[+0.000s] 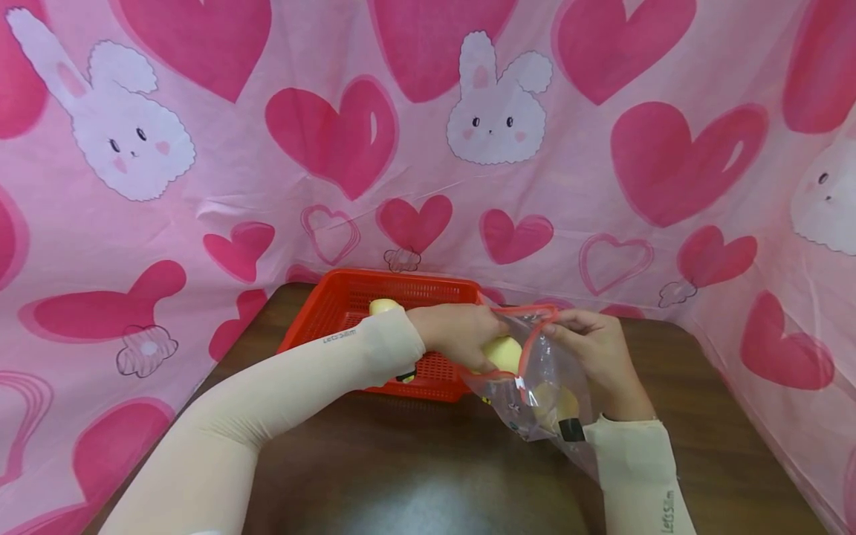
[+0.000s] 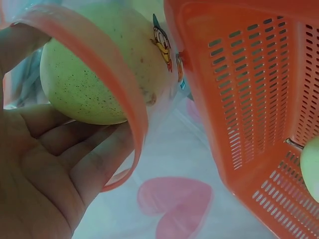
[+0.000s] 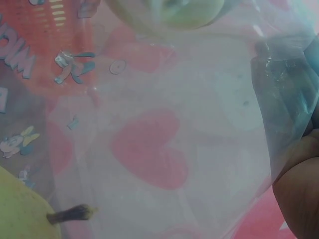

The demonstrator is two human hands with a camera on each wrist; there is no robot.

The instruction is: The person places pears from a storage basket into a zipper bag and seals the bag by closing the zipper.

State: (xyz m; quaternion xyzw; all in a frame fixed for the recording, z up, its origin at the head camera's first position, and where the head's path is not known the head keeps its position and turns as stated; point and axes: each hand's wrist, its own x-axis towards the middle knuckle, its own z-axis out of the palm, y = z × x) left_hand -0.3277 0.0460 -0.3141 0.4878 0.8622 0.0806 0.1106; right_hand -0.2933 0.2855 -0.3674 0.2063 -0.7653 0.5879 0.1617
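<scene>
In the head view my left hand [image 1: 461,331] holds a yellow-green pear [image 1: 503,355] at the mouth of a clear zip bag [image 1: 527,422]. The left wrist view shows thumb and fingers round this speckled pear [image 2: 82,84], within the bag's orange-red rim [image 2: 107,64]. My right hand [image 1: 602,357] pinches the far right side of that rim, keeping the mouth spread. Another pear [image 1: 560,403] lies low in the bag; its dark stem appears in the right wrist view, where the pear [image 3: 22,211] is partly cut off.
A red perforated basket [image 1: 314,316] stands at the back of the brown wooden table [image 1: 401,475], left of the bag. Inside it is a pear [image 1: 384,305], partly behind my left forearm. Pink heart-patterned cloth [image 1: 414,171] hangs behind and along the sides.
</scene>
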